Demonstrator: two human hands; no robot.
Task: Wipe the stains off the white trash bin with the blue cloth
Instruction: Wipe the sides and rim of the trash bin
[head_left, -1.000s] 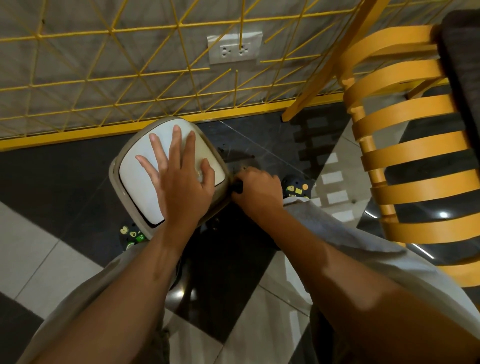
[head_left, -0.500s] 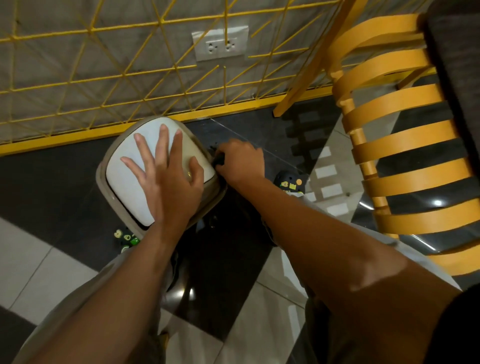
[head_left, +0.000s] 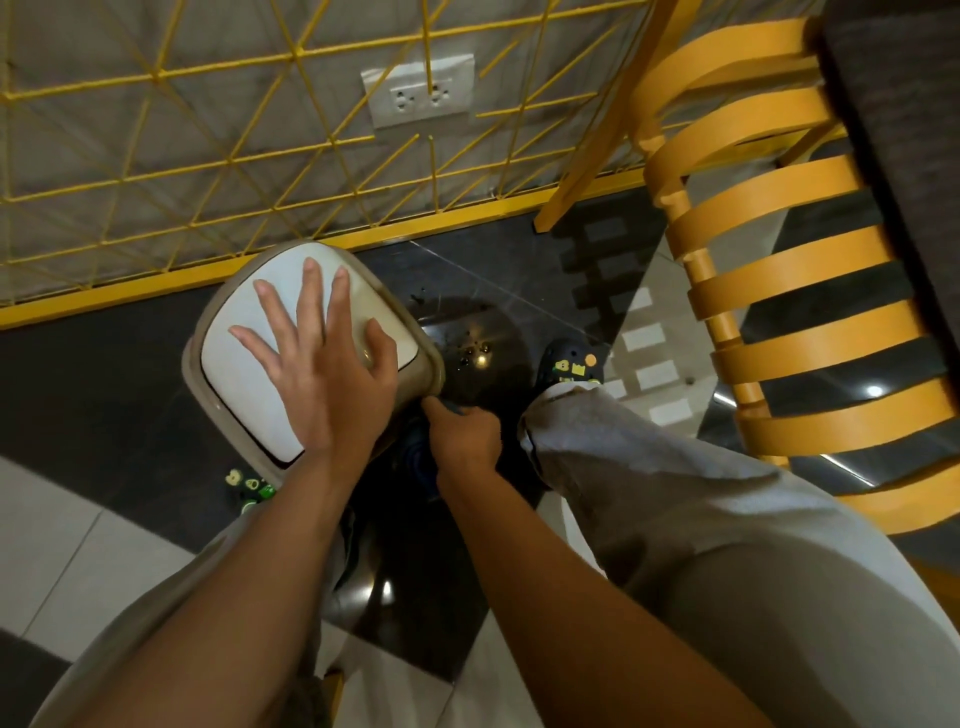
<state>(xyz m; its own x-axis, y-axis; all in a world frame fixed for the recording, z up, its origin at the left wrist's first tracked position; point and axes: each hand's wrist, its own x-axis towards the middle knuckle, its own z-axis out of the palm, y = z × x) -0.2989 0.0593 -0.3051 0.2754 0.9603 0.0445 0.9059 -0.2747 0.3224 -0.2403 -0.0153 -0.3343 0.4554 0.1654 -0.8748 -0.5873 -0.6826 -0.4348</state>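
Note:
The white trash bin (head_left: 244, 364) stands on the dark floor near the yellow grille, seen from above: a white lid inside a grey-beige rim. My left hand (head_left: 322, 364) lies flat on the lid with fingers spread. My right hand (head_left: 462, 434) is closed around the blue cloth (head_left: 415, 452), pressed low against the bin's near right side, just under the rim. Only a dark blue fold of the cloth shows beside and below the hand. The bin's side wall is hidden under the lid.
A yellow wire grille (head_left: 234, 156) with a wall socket (head_left: 421, 96) runs behind the bin. An orange slatted chair (head_left: 789, 312) stands at the right. My grey-trousered legs and dark decorated shoes (head_left: 571, 364) flank the bin. The floor has glossy black and white tiles.
My right hand with the cloth has slid down from the bin's upper right rim to its near lower side. The left hand stays on the lid. The view has shifted.

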